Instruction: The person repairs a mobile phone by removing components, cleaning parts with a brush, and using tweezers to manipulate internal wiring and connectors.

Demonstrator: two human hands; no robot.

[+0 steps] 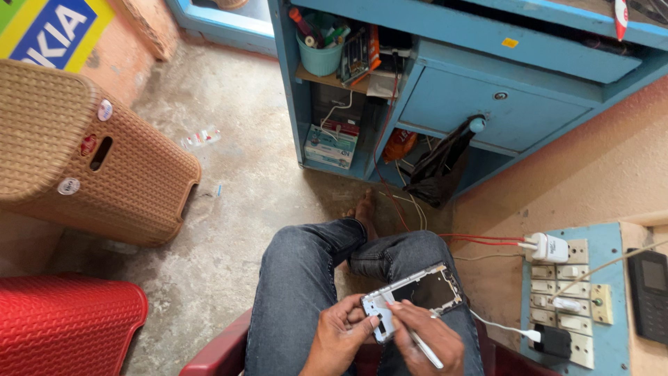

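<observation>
i see bare floor left of my knees, past the tan woven plastic stool (pixel 83 150). my left hand (pixel 339 333) grips the opened silver phone frame (pixel 416 294) over my lap; my right hand (pixel 426 335) pinches a white tool (pixel 422 346) against it. above the frame, a teal cup (pixel 319 56) holds pens.

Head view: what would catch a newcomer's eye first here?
Low in the middle, over the lap in jeans, the left hand holds an opened phone frame while the right hand works on it with a thin white tool. Above stands a cluttered blue cabinet with wires spilling out, a tan woven stool lies tipped at left, and a blue switchboard with plugged chargers sits at right.
</observation>
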